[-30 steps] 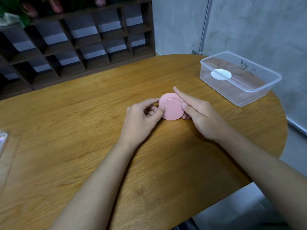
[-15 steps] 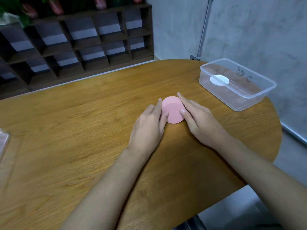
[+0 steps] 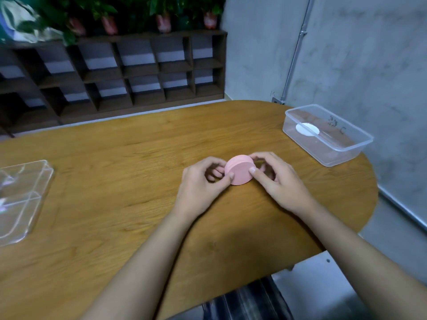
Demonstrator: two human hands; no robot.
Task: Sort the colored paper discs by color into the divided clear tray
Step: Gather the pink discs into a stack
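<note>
Only the head view here, so one pass. Big oval wooden desk [image 3: 115,181] with a strong grain, rounded end toward the grey concrete wall [image 3: 369,54]. A metal conduit pipe [image 3: 298,49] runs down that wall to a small box just behind the desk edge.

Back wall has a dark wooden cubby shelf [image 3: 138,72], and a row of potted plants [image 3: 161,17] sits on top of it.

Middle of the desk: a small stack of pink paper discs [image 3: 240,173], tipped a bit toward the camera. The left hand [image 3: 203,183] and right hand [image 3: 277,179] are both pinching it, thumbs on the near edge and fingers curled round the far side.

The divided clear tray [image 3: 44,181] is way off at the left edge of the desk, well apart from the hands and partly cut off. On the right end sits a clear plastic container [image 3: 335,155] with a white disc [image 3: 307,129] lying inside. Grey floor [image 3: 392,239] shows past the desk on the right.
</note>
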